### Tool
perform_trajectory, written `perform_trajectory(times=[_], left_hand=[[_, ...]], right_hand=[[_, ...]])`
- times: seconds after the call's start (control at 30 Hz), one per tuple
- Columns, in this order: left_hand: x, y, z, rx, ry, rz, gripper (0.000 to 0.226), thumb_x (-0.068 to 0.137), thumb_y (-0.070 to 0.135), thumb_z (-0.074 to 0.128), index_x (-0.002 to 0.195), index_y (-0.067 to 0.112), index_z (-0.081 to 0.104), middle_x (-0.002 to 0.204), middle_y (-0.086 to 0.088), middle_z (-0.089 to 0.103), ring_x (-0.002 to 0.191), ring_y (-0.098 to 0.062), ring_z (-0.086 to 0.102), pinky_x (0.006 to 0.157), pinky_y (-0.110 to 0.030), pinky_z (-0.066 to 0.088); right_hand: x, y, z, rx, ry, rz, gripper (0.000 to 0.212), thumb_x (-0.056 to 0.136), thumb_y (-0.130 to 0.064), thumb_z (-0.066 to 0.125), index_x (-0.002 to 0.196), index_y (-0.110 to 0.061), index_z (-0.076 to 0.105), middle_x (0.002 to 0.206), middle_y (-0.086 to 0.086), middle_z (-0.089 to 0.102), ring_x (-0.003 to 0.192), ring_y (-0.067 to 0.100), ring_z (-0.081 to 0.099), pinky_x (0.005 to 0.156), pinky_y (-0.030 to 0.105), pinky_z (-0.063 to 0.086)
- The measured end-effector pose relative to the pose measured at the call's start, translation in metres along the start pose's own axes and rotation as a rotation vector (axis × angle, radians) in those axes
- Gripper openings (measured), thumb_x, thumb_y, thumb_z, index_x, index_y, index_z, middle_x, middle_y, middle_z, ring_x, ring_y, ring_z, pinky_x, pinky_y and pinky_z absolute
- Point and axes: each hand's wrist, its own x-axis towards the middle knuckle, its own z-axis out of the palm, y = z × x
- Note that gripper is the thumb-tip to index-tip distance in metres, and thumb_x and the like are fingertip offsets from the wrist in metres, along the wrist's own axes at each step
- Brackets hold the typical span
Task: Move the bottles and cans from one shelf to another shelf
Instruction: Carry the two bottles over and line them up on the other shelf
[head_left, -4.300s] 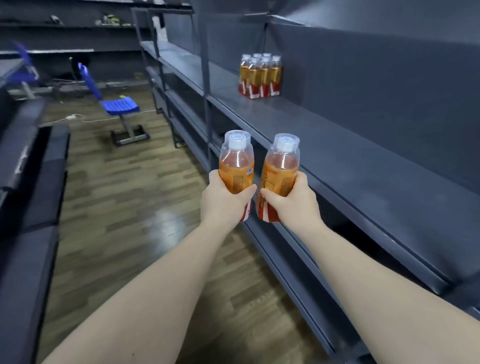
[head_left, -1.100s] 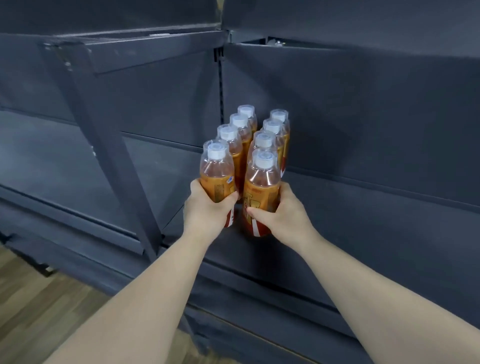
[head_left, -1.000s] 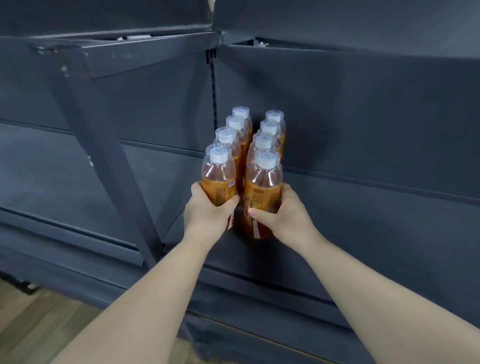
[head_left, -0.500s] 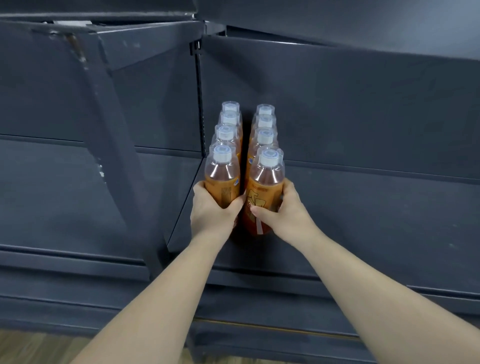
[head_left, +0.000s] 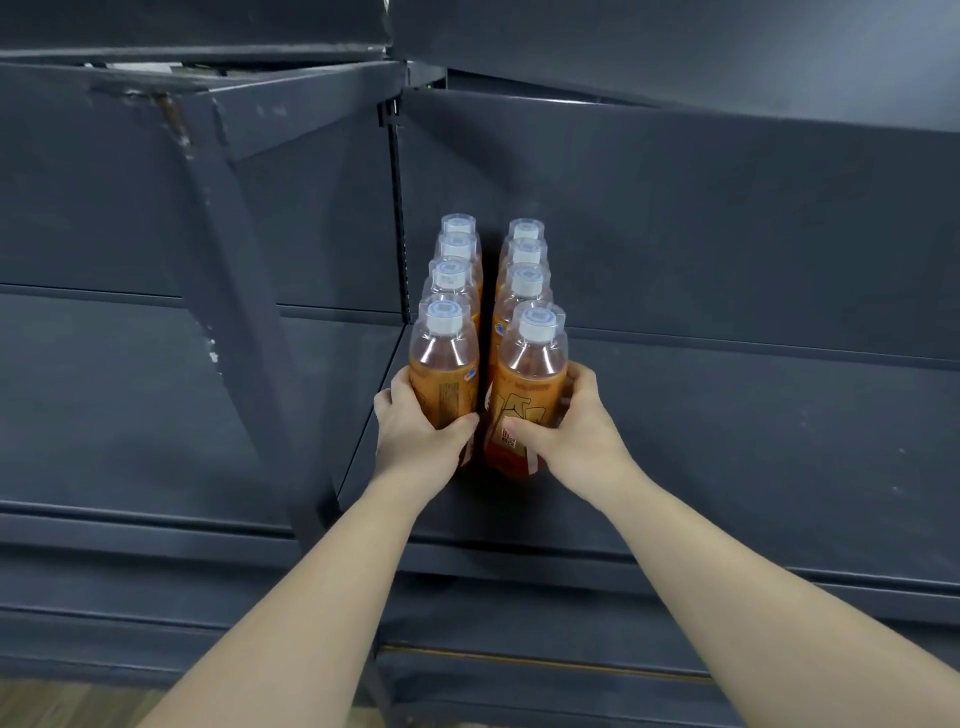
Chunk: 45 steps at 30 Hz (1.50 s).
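Head view: the left front bottle (head_left: 444, 374) is gripped by the left hand (head_left: 415, 436) and the right front bottle (head_left: 530, 384) by the right hand (head_left: 576, 431), fingers curled round the orange labels. Both stand on the dark grey shelf (head_left: 753, 441), fronting two touching rows. Eight white-capped bottles in all, four per row. Wood floor (head_left: 62, 701) shows below.

Dim, even overhead light; soft glare on bottle shoulders (head_left: 530, 358); dark shadow beneath the bottles; wide-angle bowing at edges; slightly soft focus throughout
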Motion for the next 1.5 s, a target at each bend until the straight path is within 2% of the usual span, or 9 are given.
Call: perform_trajectory(times=[0.07,0.17,0.33,0.53,0.73,0.9,1.1,1.27,1.5], left_hand=[[0.001,0.0,-0.001,0.02,-0.003,-0.013,0.086,0.083,0.032,0.078,0.151,0.028,0.026,0.143,0.004,0.031,0.123,-0.017,0.045,0.1,-0.038,0.044],[-0.001,-0.003,0.0,0.026,0.023,0.012,0.085,0.081,0.033,0.08,0.149,0.028,0.028,0.142,0.005,0.034,0.132,-0.02,0.043,0.107,-0.045,0.044],[-0.003,0.0,0.004,0.085,0.138,0.025,0.083,0.071,0.04,0.087,0.135,0.025,0.036,0.13,0.006,0.045,0.129,-0.02,0.042,0.102,-0.044,0.047],[-0.007,-0.003,-0.005,-0.044,0.015,0.017,0.068,0.086,0.026,0.076,0.136,0.029,0.03,0.118,0.013,0.049,0.108,-0.014,0.054,0.08,-0.025,0.047],[-0.011,-0.001,0.002,0.121,0.08,0.043,0.086,0.079,0.038,0.081,0.143,0.026,0.025,0.141,0.002,0.037,0.126,-0.019,0.045,0.098,-0.043,0.05],[-0.007,-0.003,-0.002,0.062,0.061,0.055,0.074,0.086,0.026,0.077,0.144,0.027,0.032,0.139,0.006,0.042,0.128,-0.017,0.046,0.102,-0.038,0.043],[-0.006,-0.007,-0.008,-0.034,-0.045,0.027,0.054,0.095,0.02,0.064,0.133,0.033,0.028,0.11,0.022,0.045,0.115,-0.01,0.05,0.1,-0.035,0.045],[-0.004,-0.003,0.001,0.146,0.091,0.021,0.078,0.081,0.039,0.079,0.14,0.025,0.03,0.137,-0.001,0.04,0.127,-0.024,0.046,0.097,-0.047,0.049],[-0.006,-0.009,-0.004,0.021,-0.017,0.067,0.067,0.093,0.024,0.068,0.146,0.031,0.029,0.138,0.011,0.048,0.129,-0.015,0.048,0.104,-0.036,0.042]], right_hand=[[-0.002,0.004,-0.003,0.007,-0.019,0.002,0.073,0.084,-0.028,0.08,0.138,-0.03,0.032,0.123,-0.014,0.054,0.118,0.01,0.055,0.077,0.015,0.048],[-0.003,0.005,0.002,-0.034,0.01,-0.011,0.077,0.081,-0.035,0.082,0.14,-0.029,0.033,0.13,-0.01,0.052,0.123,0.013,0.053,0.094,0.029,0.051],[-0.003,0.003,0.011,-0.143,0.101,-0.017,0.093,0.074,-0.044,0.086,0.145,-0.028,0.029,0.136,-0.005,0.04,0.125,0.017,0.048,0.098,0.046,0.054],[-0.003,0.007,0.011,-0.035,0.0,-0.041,0.076,0.085,-0.031,0.078,0.147,-0.031,0.033,0.138,-0.006,0.048,0.128,0.014,0.049,0.108,0.041,0.046],[-0.008,0.009,0.019,-0.015,0.036,-0.042,0.082,0.081,-0.038,0.081,0.146,-0.03,0.033,0.137,-0.007,0.051,0.126,0.011,0.051,0.105,0.037,0.048],[-0.004,0.01,0.02,-0.077,0.072,-0.018,0.077,0.082,-0.037,0.08,0.144,-0.026,0.036,0.135,-0.005,0.053,0.124,0.015,0.052,0.104,0.04,0.048],[-0.005,0.013,0.025,-0.087,0.075,-0.039,0.075,0.086,-0.035,0.077,0.146,-0.026,0.034,0.136,-0.005,0.049,0.124,0.013,0.051,0.104,0.037,0.046],[-0.005,0.01,0.023,-0.103,0.097,-0.033,0.083,0.077,-0.044,0.082,0.144,-0.027,0.036,0.134,-0.006,0.051,0.121,0.012,0.054,0.1,0.037,0.051],[-0.003,0.011,0.027,-0.119,0.121,-0.029,0.078,0.082,-0.042,0.079,0.144,-0.025,0.036,0.135,-0.005,0.049,0.121,0.014,0.053,0.097,0.033,0.049]])
